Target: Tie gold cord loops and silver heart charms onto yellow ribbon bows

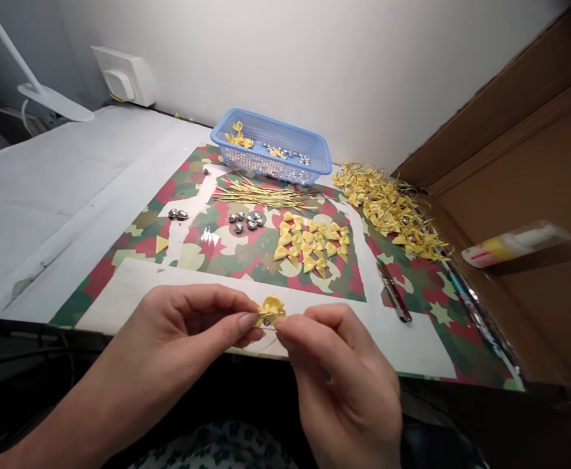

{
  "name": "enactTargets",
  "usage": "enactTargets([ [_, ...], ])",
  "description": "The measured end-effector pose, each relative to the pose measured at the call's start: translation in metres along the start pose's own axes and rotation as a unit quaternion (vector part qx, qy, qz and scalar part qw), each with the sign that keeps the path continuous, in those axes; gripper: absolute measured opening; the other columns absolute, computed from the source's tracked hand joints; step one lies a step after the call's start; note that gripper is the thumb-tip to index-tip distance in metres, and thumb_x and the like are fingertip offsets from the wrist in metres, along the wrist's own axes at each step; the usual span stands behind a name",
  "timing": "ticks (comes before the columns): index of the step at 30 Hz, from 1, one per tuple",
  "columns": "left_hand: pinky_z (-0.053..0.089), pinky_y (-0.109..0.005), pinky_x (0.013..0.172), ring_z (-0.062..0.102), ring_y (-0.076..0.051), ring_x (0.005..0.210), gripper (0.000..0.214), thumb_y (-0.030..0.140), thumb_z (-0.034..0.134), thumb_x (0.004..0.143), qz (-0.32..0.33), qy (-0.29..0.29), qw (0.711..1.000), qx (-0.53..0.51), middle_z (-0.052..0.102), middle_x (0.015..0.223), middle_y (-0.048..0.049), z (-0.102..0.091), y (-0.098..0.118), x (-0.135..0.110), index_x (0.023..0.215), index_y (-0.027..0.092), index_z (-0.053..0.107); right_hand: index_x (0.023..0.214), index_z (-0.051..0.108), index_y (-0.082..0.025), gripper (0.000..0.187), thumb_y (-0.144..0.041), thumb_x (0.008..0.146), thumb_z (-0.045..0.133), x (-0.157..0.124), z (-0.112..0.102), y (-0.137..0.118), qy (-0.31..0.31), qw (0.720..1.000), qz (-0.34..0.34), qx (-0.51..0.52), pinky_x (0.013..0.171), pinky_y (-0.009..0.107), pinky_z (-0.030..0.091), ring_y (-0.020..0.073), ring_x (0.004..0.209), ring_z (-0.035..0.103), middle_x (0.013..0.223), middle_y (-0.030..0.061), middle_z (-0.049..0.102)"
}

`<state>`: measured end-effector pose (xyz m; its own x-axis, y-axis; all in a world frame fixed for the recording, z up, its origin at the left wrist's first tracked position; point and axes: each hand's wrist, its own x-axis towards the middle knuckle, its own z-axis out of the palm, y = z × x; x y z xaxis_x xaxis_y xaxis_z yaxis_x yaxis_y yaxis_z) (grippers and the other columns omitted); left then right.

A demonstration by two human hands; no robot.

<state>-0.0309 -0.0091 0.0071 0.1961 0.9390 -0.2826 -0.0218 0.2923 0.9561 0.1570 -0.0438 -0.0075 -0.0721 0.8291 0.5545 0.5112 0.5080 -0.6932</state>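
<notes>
A small yellow ribbon bow (270,307) with a silver bead at its middle is pinched between both hands over the near table edge. My left hand (188,332) grips its left side with thumb and forefinger. From the right, my right hand (344,384) pinches the bow, fingers pressed together. Beyond them lie a group of yellow bows (312,244), silver beads (247,220) and a bundle of gold wire ties (256,193).
A camouflage-patterned mat (412,273) covers the table. A blue basket (270,153) with bows and beads stands at the back. Finished bows with ties (393,208) are heaped at the right. A pen (394,293), a glue bottle (513,243) and a cardboard wall (534,163) sit to the right.
</notes>
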Motion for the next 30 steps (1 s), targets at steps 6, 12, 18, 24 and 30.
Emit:
enactTargets([
  [6, 0.063, -0.019, 0.064, 0.08, -0.019, 0.071, 0.012, 0.037, 0.089, 0.082, -0.011, -0.002, 1.0, 0.013, 0.088, 0.082, -0.0026, -0.001, -0.001, -0.001, 0.082, 0.025, 0.089, 0.119, 0.073, -0.016, 0.031, 0.002, 0.097, 0.061, -0.012, -0.003, -0.004, -0.018, 0.997, -0.022, -0.078, 0.067, 0.025, 0.053, 0.0121, 0.074, 0.058, 0.087, 0.0018, 0.057],
  [12, 0.064, -0.02, 0.066, 0.08, -0.019, 0.073, 0.012, 0.037, 0.091, 0.082, -0.027, 0.001, 1.0, -0.006, 0.087, 0.082, -0.0021, -0.001, -0.002, 0.0, 0.083, 0.025, 0.089, 0.121, 0.072, -0.015, 0.032, 0.002, 0.097, 0.06, -0.012, -0.004, -0.004, -0.016, 0.992, -0.048, -0.116, 0.066, 0.024, 0.054, 0.0123, 0.071, 0.059, 0.085, 0.0022, 0.059],
  [18, 0.063, -0.02, 0.066, 0.079, -0.019, 0.072, 0.013, 0.038, 0.094, 0.078, -0.041, -0.007, 0.999, -0.004, 0.087, 0.08, -0.0021, 0.001, 0.001, 0.002, 0.079, 0.026, 0.089, 0.115, 0.073, -0.016, 0.027, -0.002, 0.097, 0.059, -0.015, 0.0, -0.002, -0.004, 0.986, -0.054, -0.155, 0.06, 0.028, 0.051, 0.0145, 0.066, 0.057, 0.078, 0.0018, 0.057],
  [24, 0.062, -0.019, 0.064, 0.08, -0.019, 0.071, 0.011, 0.036, 0.094, 0.077, -0.045, 0.001, 0.999, -0.006, 0.087, 0.078, -0.0023, 0.001, 0.001, 0.004, 0.077, 0.026, 0.089, 0.116, 0.072, -0.014, 0.027, -0.001, 0.097, 0.059, -0.015, 0.0, -0.003, -0.002, 0.984, -0.068, -0.166, 0.057, 0.028, 0.047, 0.0143, 0.065, 0.055, 0.076, 0.0015, 0.055],
  [30, 0.064, -0.019, 0.066, 0.081, -0.02, 0.074, 0.011, 0.037, 0.094, 0.079, -0.039, -0.005, 0.999, 0.0, 0.088, 0.082, -0.0019, 0.001, 0.001, 0.003, 0.08, 0.027, 0.089, 0.115, 0.071, -0.013, 0.026, 0.0, 0.097, 0.059, -0.013, -0.001, -0.005, -0.021, 0.985, -0.062, -0.159, 0.059, 0.029, 0.046, 0.0142, 0.067, 0.052, 0.076, 0.0013, 0.052],
])
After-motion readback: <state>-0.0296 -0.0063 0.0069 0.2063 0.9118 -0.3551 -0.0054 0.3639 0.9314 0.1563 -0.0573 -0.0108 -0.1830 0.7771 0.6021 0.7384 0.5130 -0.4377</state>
